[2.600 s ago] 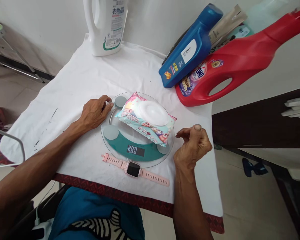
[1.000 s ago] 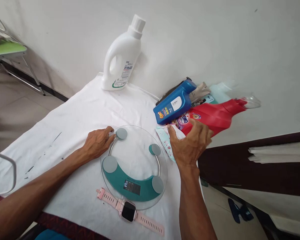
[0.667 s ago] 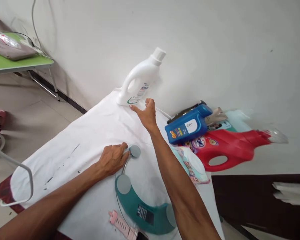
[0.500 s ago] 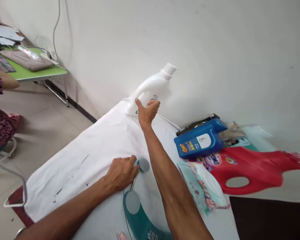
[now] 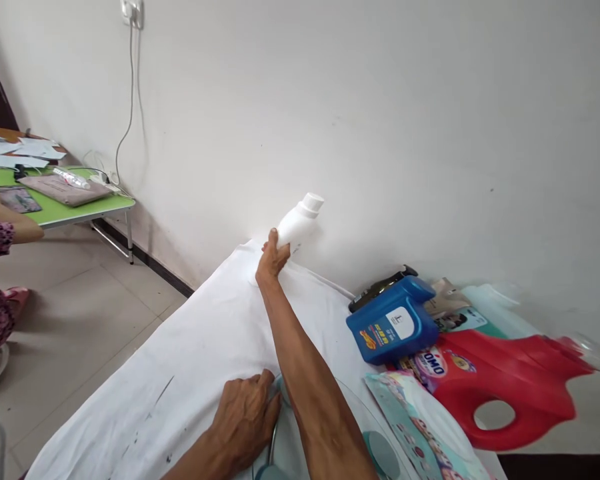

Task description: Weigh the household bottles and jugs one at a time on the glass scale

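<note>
Right grip has moved onto the white bottle mid-frame, clasping it, seemingly handle-side for purchase; left grip, closure unclear, touches the scale, lower centre.

Likely a home: a glass scale and red detergent bottle share one cloth-covered table.

White bottle and clear glass scale
Cap toward 1 o'clock; scale flat, partly hidden, at bottle's 6 o'clock.
</note>
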`<state>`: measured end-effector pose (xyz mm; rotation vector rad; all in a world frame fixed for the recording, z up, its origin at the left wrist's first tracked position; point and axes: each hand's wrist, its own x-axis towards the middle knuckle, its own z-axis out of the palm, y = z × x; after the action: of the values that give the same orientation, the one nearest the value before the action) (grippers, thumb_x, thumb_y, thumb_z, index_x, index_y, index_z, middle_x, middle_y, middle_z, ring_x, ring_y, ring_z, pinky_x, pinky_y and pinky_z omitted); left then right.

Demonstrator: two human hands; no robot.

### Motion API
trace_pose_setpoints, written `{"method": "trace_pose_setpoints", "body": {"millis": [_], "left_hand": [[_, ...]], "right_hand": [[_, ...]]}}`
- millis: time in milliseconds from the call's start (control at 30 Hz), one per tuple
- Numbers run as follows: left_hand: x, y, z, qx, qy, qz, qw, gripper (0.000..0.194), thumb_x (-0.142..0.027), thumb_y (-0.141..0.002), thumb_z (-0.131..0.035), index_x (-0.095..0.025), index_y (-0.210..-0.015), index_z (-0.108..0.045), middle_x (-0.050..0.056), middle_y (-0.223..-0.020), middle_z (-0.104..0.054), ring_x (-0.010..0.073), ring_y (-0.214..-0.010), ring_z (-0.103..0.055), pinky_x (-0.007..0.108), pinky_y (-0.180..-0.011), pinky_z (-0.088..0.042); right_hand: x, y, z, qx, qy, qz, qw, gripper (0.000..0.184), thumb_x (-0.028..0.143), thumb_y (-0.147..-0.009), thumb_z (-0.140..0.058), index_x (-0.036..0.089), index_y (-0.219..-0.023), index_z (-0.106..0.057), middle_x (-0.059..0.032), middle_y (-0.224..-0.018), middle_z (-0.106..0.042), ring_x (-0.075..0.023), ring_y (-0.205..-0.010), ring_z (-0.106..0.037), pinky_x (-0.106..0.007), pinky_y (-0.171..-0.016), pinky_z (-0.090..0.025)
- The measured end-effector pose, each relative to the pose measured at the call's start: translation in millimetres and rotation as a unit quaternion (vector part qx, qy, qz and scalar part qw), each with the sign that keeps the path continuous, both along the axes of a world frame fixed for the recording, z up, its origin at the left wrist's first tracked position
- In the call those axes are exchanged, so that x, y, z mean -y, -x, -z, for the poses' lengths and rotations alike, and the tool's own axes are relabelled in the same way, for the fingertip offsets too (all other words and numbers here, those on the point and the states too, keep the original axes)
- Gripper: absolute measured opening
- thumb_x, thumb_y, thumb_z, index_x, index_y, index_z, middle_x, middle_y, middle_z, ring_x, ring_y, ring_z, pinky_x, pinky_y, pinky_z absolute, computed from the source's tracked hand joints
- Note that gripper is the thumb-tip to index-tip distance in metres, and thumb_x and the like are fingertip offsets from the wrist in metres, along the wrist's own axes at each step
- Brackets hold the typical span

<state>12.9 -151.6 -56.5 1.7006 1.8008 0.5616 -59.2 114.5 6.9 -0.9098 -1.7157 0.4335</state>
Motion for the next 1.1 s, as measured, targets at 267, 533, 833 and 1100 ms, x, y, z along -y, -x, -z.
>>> {"method": "trace_pose_setpoints", "body": {"millis": [267, 533, 833, 1100], "left_hand": [[1.6, -4.9, 4.7, -0.001, -0.006, -0.03, 1.0, 0.031, -0.031, -0.112, -0.038, -0.022, -0.127, -0.064, 0.01, -0.117, -0.078, 0.0337, -0.111, -0.074, 0.046, -0.095, -0.049], [5.0, -4.4, 7.2, -0.031, -0.025, -0.026, 0.999, 0.033, -0.032, -0.114, -0.039, -0.02, -0.136, -0.061, 0.011, -0.117, -0.078, 0.0333, -0.115, -0.074, 0.046, -0.097, -0.05], [6.5, 3.2, 1.8, -0.063, -0.032, -0.016, 0.997, 0.035, -0.036, -0.114, -0.039, -0.018, -0.132, -0.063, 0.012, -0.113, -0.081, 0.0337, -0.109, -0.076, 0.041, -0.086, -0.048], [10.3, 3.1, -1.6, -0.072, -0.044, -0.028, 0.996, 0.036, -0.036, -0.114, -0.039, -0.017, -0.132, -0.064, 0.011, -0.113, -0.082, 0.0309, -0.107, -0.076, 0.038, -0.085, -0.046]], "right_hand": [[24.7, -85.9, -25.0, -0.258, 0.196, 0.068, 0.944, 0.066, 0.088, -0.085, -0.056, 0.029, -0.061, -0.041, 0.0048, -0.047, -0.041, -0.0121, -0.044, -0.039, -0.031, -0.042, -0.036], [99.4, -173.3, -63.4, -0.348, 0.204, 0.002, 0.915, 0.064, 0.077, -0.071, -0.081, 0.025, -0.063, -0.045, 0.0095, -0.046, -0.037, -0.0068, -0.039, -0.032, -0.025, -0.037, -0.025], [218.7, -271.9, -103.6, -0.331, 0.204, -0.017, 0.921, 0.065, 0.076, -0.063, -0.087, 0.025, -0.071, -0.048, 0.0113, -0.047, -0.039, -0.0047, -0.035, -0.027, -0.021, -0.033, -0.027], [275.2, -317.3, -73.1, -0.361, 0.255, 0.044, 0.896, 0.069, 0.073, -0.064, -0.085, 0.025, -0.06, -0.037, 0.0089, -0.04, -0.037, -0.0067, -0.031, -0.032, -0.021, -0.032, -0.033]]}}
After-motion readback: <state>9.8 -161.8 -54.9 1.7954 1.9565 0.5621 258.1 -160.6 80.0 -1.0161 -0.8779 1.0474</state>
